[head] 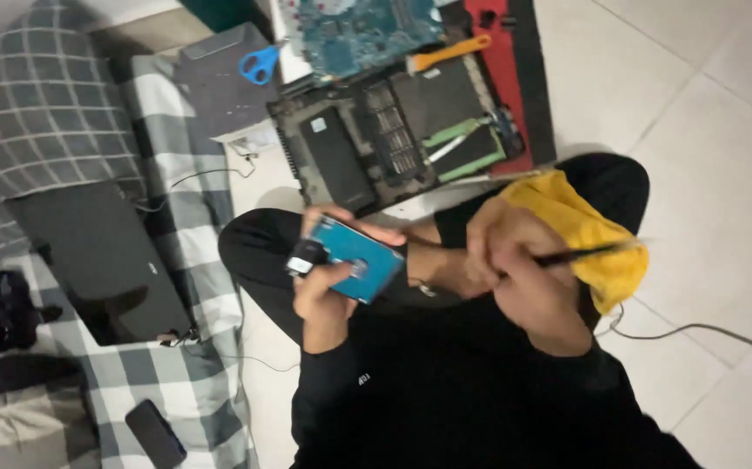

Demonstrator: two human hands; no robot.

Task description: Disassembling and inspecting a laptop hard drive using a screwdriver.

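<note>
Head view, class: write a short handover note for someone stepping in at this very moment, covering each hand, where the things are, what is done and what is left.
Left hand: holds a blue hard drive, circuit side up, over the lap.
Right hand: grips a thin dark tool together with a yellow cloth; the tool is blurred and its tip is clear of the drive.
Opened laptop base lies on the floor ahead, orange-handled tool and blue scissors beyond it.
Done: laptop opened, drive in hand.
Left: laptop not yet closed up.

Opened laptop chassis [393,139] on the floor, blue scissors [258,63], closed black laptop [98,260] on checked blanket [176,373].
</note>
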